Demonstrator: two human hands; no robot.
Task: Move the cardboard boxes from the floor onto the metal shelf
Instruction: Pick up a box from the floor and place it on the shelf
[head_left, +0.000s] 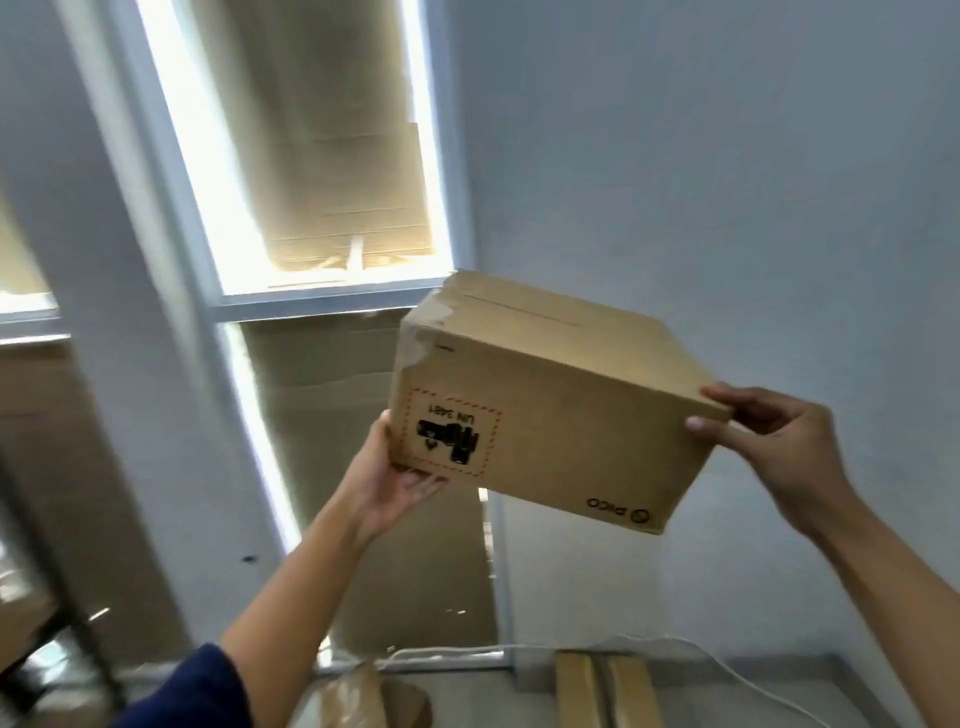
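Two bare hands hold one brown rectangular cardboard box (550, 400) up in the air in front of a pale grey-blue wall (727, 156); the box is tilted, its printing upside down — a red dashed label with black marks on the near face, a small logo at the lower right corner; the left hand (395, 483) cups the lower left corner from beneath, palm up, fingers closed under the edge; the right hand (769, 441) pinches the right top edge, thumb on top, fingers on the near face; below, on the floor, lie another taped brown cardboard box (602, 691) and a white cable (727, 670); a cardboard-covered window (322, 156) glows at left.
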